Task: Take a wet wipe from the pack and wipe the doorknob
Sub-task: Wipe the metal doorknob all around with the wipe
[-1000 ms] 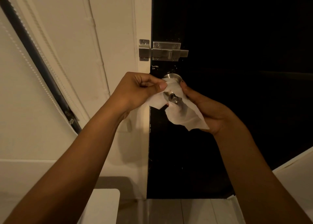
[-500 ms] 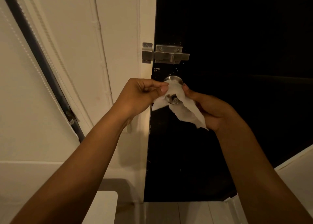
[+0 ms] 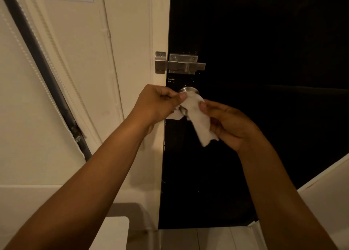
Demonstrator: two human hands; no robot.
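Left hand (image 3: 156,103): fingers curled, thumb pinches left end of wet wipe (image 3: 196,115) beside door frame (image 3: 158,32). Wipe drapes over metal doorknob (image 3: 188,91) on dark door (image 3: 264,61), below slide bolt (image 3: 181,63). Right hand (image 3: 232,125): fingers curled, grips wipe's hanging right end.

A single wide-angle view from a camera worn on the person's head. It faces forward and slightly down at a black door (image 3: 264,42) set in a cream-painted frame (image 3: 160,32), close enough that both bare forearms stretch up from the bottom corners to meet near the middle. The round brushed-steel doorknob (image 3: 188,89) sits just above centre, with a steel slide bolt latch (image 3: 182,63) above it. Straight edges bow outward toward the picture's borders. A strip of pale floor (image 3: 207,238) shows along the bottom.
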